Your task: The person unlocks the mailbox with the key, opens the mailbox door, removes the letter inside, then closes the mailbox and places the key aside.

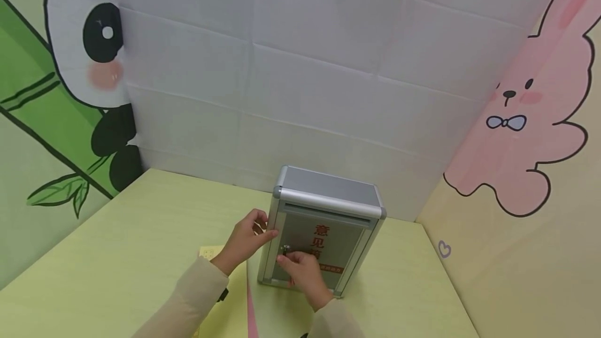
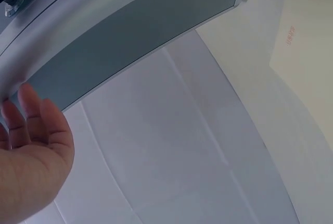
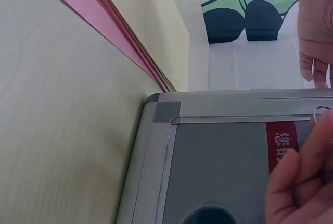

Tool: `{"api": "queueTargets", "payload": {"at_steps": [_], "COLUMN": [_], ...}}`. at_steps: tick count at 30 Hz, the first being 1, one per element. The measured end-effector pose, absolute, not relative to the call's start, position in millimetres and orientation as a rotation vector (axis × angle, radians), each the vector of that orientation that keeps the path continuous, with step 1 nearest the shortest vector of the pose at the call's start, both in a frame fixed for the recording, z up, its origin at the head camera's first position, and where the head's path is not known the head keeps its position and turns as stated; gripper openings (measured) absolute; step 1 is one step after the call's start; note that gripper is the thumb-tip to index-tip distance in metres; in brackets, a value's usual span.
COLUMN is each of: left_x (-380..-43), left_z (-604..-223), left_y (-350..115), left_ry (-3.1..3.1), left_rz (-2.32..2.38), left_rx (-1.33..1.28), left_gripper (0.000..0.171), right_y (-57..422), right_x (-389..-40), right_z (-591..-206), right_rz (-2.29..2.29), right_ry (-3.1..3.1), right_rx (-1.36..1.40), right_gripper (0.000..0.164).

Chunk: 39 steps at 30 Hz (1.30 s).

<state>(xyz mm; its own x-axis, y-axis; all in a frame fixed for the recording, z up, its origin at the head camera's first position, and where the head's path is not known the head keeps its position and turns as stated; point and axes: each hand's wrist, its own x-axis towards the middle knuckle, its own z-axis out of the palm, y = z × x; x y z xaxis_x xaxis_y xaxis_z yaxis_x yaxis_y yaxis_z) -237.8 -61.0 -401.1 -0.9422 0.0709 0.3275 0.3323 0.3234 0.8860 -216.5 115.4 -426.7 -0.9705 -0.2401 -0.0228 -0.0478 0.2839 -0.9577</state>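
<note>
A silver-grey metal suggestion box [image 1: 328, 197] stands upright on the table, with a slot near its top and red Chinese characters on its front door. At the small lock [image 1: 285, 248] on the door's left side, my right hand [image 1: 305, 273] pinches a key with a dark head, mostly hidden by the fingers. A metal ring [image 3: 322, 110] shows by the right fingertips in the right wrist view. My left hand [image 1: 249, 236] touches the box's left edge with its thumb and fingertips, fingers loosely bent; the left wrist view shows its fingertips [image 2: 28, 96] against the frame.
Under the left forearm lies yellow paper [image 1: 235, 309] with a pink sheet [image 1: 252, 312] at its edge, left of the box. A white wall [image 1: 305, 93] rises close behind. Side panels carry a panda [image 1: 80, 56] and a pink rabbit [image 1: 526, 134].
</note>
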Motion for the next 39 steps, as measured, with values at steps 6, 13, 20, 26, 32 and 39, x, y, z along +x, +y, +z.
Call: {"api": "queueTargets", "payload": {"at_steps": [6,13,20,26,32,39], "left_x": [-237.7,-238.3,-238.2,-237.5,-237.6,-237.5], "left_z": [-402.7,-402.9,-403.9,-403.4,-402.9,-403.7], "left_y": [-60.6,-59.7,-59.8,-59.7,-59.1,-59.0], "left_ry": [-2.331,-2.304,-2.299,-2.291,-2.297,-2.294], "left_rz": [-1.665,-1.659,-1.635,-1.635,-1.636,-1.624], "left_rx": [-0.401,-0.443,-0.455,-0.452,-0.449,-0.447], "left_gripper": [0.023,0.023,0.023,0.023,0.023,0.023], "right_y": [111.1,109.0,105.1,100.2,99.2,100.2], "right_x": [-213.3,-211.1,-210.6,-208.0,-207.3,-204.1], "right_z": [-426.0,-425.0,-425.3,-424.7,-425.5,-422.1], "right_rz": [-1.797,-1.847,-1.822,-1.816,-1.666,-1.4], "right_ry": [2.456,2.496,2.622,2.738,2.911,3.146], "right_rx": [-0.216,-0.179,-0.153,-0.13,-0.167,-0.288], "right_gripper": [0.031,0.033,0.028,0.028,0.031,0.034]}}
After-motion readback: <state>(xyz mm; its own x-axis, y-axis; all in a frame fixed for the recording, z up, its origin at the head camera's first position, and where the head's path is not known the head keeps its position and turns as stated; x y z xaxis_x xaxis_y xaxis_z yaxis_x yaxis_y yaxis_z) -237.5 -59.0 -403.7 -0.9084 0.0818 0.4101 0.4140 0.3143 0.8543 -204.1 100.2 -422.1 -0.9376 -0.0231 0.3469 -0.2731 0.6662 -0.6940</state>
